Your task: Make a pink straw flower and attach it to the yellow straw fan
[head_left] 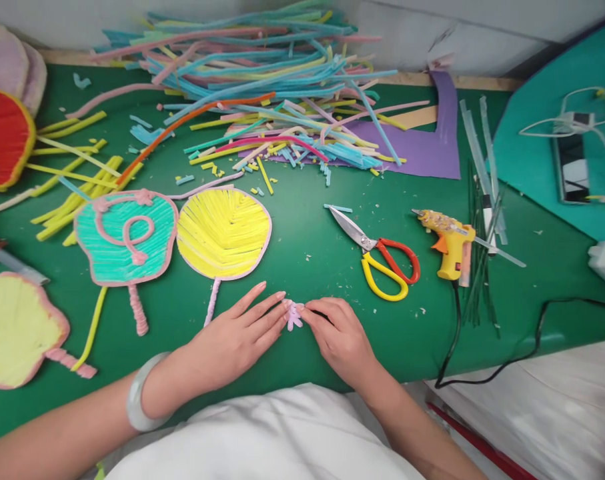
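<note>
Flower (pixel 294 315) of pink stems is pinched between left hand (pixel 232 340) and right hand (pixel 338 337) fingertips on the bench (pixel 307 267); shaping seems underway, needing fine twisting next.

Small pink piece (pixel 294 315) partly hidden under fingertips, red fan (pixel 2 137) cut off at left edge

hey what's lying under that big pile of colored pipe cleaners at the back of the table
A purple sheet pokes out from under the pile of pipe cleaners at its right side, on the green table. How far the sheet runs beneath, and anything else there, is covered.
</note>
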`<state>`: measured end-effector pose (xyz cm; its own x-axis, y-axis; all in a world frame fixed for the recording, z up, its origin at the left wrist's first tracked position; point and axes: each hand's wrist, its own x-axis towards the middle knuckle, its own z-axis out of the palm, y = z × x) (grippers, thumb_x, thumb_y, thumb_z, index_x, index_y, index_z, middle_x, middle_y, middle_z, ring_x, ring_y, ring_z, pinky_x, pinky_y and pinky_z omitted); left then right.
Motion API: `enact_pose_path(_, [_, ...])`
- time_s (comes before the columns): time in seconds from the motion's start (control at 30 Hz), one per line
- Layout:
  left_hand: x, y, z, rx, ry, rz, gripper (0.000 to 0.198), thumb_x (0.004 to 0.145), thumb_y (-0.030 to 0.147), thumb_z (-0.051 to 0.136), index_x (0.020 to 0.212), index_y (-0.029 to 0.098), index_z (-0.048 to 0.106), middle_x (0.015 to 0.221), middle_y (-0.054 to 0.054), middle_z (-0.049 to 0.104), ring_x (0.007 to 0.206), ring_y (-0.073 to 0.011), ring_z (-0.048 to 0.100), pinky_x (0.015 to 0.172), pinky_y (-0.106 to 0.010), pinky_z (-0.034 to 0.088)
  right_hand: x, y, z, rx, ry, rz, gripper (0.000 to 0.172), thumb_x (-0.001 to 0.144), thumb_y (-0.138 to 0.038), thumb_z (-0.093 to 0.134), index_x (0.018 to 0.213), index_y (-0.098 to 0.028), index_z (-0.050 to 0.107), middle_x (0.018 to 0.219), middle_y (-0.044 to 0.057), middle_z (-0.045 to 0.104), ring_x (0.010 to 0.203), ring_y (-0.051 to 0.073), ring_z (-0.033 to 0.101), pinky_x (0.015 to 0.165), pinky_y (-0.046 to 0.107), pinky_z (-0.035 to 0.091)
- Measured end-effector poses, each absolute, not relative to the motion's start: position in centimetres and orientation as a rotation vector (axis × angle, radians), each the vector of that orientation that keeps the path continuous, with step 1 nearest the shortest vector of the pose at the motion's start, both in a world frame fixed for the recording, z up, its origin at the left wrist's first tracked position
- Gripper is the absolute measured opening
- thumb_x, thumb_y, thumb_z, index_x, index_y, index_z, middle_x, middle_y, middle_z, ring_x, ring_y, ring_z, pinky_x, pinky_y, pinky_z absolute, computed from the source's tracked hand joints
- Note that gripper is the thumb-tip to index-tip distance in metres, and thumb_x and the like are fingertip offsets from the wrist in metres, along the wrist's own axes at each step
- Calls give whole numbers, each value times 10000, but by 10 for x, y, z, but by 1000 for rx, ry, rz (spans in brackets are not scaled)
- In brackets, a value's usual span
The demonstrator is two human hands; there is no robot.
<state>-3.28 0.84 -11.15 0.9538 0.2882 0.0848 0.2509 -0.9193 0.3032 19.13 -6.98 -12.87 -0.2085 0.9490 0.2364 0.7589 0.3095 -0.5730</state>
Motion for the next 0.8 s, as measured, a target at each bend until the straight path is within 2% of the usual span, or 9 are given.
enact_pose_path(0.17, [-31,9,-107,2874,365,236,404,952,56,387,1342,51,495,1383,-157,573,1361,-275,456,1205,-546,212,191,-70,-130,-1487,-2025,427,283,914,-48,543,1141,-171,659,999,83,691,953,180,587,833,328,548])
enact_pose_path(0.53, [-30,10,-109,2889,350,287,342,951,52,392,1251,61,555,1332,-163,614,1361,-282,453,1196,-582,199,191,-70,-131,-1499,-2002,447,310,924,-65,531,1166,-211,656,999,75,695,937,185,602,815,345,553])
enact_pose_path(0.8, [-31,7,-111,2899,348,282,341,940,43,399,1234,51,570,1339,-175,604,1337,-307,476,1192,-590,193,191,-69,-127,-1489,-2026,461,308,897,-25,534,1140,-172,653,995,87,688,948,202,591,825,356,547])
